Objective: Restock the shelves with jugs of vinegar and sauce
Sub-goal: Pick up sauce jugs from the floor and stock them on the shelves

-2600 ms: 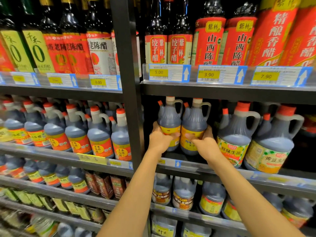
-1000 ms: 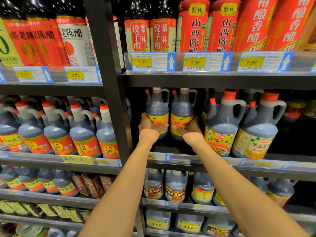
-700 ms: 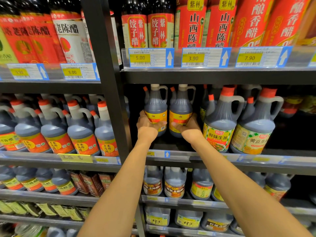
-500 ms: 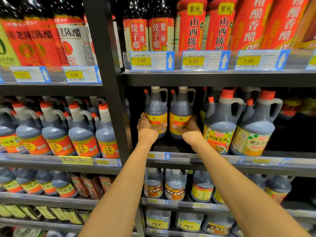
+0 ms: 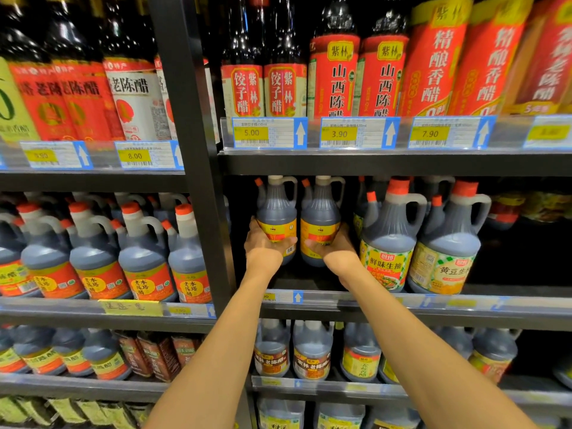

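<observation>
Left jug (image 5: pixel 276 218): dark, yellow label, held low in the left hand (image 5: pixel 266 246) grip, fingers wrapped round it.
Right jug (image 5: pixel 321 219): just beside it, in the right hand (image 5: pixel 335 248) grip, fingers curled round it.
Shelf (image 5: pixel 346 301): under both grips.
Big jugs (image 5: pixel 390 243): right of the right grip.

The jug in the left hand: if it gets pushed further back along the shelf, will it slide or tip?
The jug looks full of dark liquid, so probably heavy and steady. The left hand grips it low, which should favour sliding over tipping. Its tall narrow neck could still make it rock against the neighbouring jug held by the right hand.
</observation>
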